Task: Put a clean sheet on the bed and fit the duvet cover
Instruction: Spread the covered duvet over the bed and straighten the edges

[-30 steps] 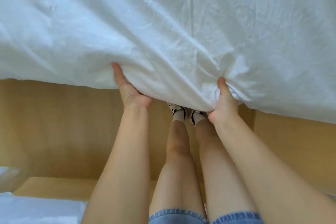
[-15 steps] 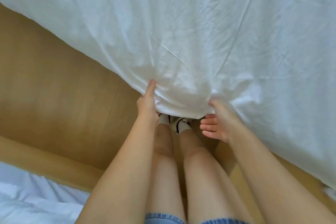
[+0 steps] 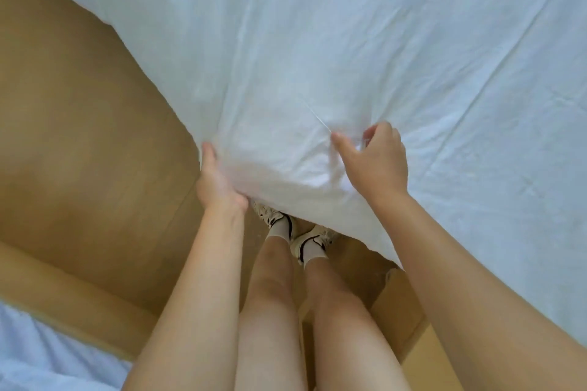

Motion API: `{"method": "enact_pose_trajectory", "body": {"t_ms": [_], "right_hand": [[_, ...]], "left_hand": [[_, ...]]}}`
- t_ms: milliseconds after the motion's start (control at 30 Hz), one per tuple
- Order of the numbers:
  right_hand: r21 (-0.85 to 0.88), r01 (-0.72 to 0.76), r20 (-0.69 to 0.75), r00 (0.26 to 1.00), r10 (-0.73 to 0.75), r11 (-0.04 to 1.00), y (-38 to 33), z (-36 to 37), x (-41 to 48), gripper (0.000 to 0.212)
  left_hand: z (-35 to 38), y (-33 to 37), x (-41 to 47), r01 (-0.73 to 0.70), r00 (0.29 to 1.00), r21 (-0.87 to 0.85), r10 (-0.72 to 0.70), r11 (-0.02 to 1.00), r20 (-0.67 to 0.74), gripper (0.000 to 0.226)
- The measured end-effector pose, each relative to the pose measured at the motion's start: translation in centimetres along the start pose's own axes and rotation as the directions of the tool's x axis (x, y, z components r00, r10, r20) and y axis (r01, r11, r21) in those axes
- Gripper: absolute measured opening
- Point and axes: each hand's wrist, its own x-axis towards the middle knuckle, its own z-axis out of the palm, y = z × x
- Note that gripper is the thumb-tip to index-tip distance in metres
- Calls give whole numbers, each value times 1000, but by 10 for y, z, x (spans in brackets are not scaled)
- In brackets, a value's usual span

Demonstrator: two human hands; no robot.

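Sheet (image 3: 349,41): white woven cotton, matte and finely creased, with long diagonal folds running up and away from both hands. It is spread over the bed and fills everything above and to the right of them. Its rounded, bunched corner hangs between the hands.

Left hand (image 3: 219,187): grips the corner's edge, thumb lying straight along the fabric, fingers hidden underneath.

Right hand (image 3: 371,165): on top of the cloth, fingers curled and pinching a small raised fold.

Smooth tan floor (image 3: 79,136) lies left of the left hand. Pale shoes (image 3: 279,220) with black straps are just below the corner.
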Motion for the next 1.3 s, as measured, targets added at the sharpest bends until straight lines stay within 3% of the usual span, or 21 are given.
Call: {"method": "enact_pose_trajectory", "body": {"t_ms": [67,200,267,367,433,533,633,700,767,800,867,967,1000,1100,1200,1300], "right_hand": [[-61,13,27,1000,-11,998,-15,9,-1,43],[-17,-39,92,995,41,999,-35,26,3,41],[49,-46,133,990,39,998,-50,35,5,39],[61,-58,229,972,43,996,-75,54,11,48],[83,-29,253,967,7,996,-92,66,15,48],[145,-29,241,971,-7,989,-113,77,21,46],[180,-33,238,971,-11,983,-128,80,23,45],[177,3,198,979,-39,984,-137,82,25,40],[113,47,160,985,-65,993,-143,85,27,31],[37,52,160,985,-58,998,-146,87,28,28],[-129,36,203,979,-9,991,-151,91,31,33],[-104,62,255,966,-33,993,-172,95,37,31],[-53,77,257,965,-61,996,-182,97,38,31],[98,113,285,949,-136,989,-213,110,45,41],[69,162,330,927,-176,984,-243,126,56,50],[41,136,344,928,-142,990,-262,134,73,43]], "left_hand": [[-29,5,11,22,979,63,-9,998,-205,22],[-22,8,26,54,980,198,-14,979,-200,17],[-20,14,31,121,989,160,-105,980,-102,23],[1,40,46,199,953,-21,-188,980,238,39],[27,65,56,157,913,42,-161,987,375,57],[58,93,66,121,900,172,-181,978,396,74],[63,113,68,129,860,193,-206,973,466,68],[41,121,69,148,862,101,-178,984,475,56],[-4,115,69,140,937,-13,-128,990,325,48],[-28,107,64,112,980,-22,-107,993,165,47],[-49,91,53,48,990,77,-38,996,-135,42],[-25,102,59,5,965,58,11,998,-264,47],[-16,112,67,1,962,54,14,999,-273,39],[3,143,86,45,994,125,-32,991,-108,6],[19,160,96,115,976,11,-115,993,182,18],[43,177,111,166,942,-131,-118,977,315,29]]}}
